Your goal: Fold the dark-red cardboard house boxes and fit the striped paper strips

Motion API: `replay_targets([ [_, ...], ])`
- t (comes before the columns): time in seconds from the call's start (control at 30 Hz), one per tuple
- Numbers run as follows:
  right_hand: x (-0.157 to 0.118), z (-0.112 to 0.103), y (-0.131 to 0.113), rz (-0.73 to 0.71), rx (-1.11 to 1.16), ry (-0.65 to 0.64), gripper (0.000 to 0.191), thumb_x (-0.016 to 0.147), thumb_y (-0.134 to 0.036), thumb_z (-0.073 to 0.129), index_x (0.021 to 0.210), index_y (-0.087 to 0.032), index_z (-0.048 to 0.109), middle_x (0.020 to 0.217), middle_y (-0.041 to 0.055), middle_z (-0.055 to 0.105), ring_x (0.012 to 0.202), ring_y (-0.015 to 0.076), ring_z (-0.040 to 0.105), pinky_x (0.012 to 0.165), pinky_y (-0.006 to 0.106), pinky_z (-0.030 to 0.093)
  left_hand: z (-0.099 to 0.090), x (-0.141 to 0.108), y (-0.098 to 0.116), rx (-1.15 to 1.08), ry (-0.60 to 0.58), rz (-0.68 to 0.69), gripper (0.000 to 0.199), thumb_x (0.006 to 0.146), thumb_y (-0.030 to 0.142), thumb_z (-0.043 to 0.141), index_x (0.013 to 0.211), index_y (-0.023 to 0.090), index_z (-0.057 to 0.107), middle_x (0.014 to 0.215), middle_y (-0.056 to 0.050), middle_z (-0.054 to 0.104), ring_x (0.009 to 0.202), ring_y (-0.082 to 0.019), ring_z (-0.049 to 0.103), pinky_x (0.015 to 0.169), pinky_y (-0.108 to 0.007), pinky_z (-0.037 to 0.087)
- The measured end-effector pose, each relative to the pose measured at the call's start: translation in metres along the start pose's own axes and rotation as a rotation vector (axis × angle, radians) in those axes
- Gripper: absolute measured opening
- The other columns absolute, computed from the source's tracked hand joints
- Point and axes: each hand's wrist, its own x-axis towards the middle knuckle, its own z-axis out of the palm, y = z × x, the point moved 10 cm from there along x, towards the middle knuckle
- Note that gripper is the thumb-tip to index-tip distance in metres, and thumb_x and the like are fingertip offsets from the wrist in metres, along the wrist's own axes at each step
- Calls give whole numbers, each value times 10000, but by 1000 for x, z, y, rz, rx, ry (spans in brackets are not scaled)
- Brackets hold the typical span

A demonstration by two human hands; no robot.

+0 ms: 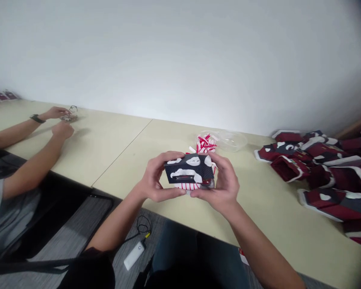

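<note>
My fingers are closed firmly around a black rectangular packet with white blotches [188,169], gripped by my left hand [158,178] and right hand [219,186] above the cream laminate table [129,156], with red-and-white striped paper [188,186] showing beneath it.

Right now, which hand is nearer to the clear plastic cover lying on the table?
Right. The right hand is in front of the clear plastic cover, not touching it; the left hand is farther away, on the other side of the dark patterned box that both hands hold.
</note>
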Motion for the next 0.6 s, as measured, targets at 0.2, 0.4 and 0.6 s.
replay_targets([
  [0.2,5,-6,-29,-27,164,-46,843,692,-410,850,1412,-282,432,1296,108,586,1213,315,574,1026,525,482,-5,3,12,-43,57,25,783,655,281,830,1370,188,525,1223,-137,628,1093,-269,641,911,-379,556],
  [0.4,7,-3,-43,130,281,-33,700,791,-298,763,1401,-261,423,1298,112,565,1234,267,564,964,434,560,-6,3,16,-68,71,41,816,641,319,830,1386,200,518,1223,-123,618,1081,-269,641,907,-371,560],
  [0.6,3,-2,-51,185,210,-52,768,813,-388,747,1471,-329,357,1359,110,527,1269,310,533,958,506,569,-6,4,30,-37,90,108,744,697,325,798,1385,304,514,1250,-67,600,1105,-268,632,963,-412,548],
])
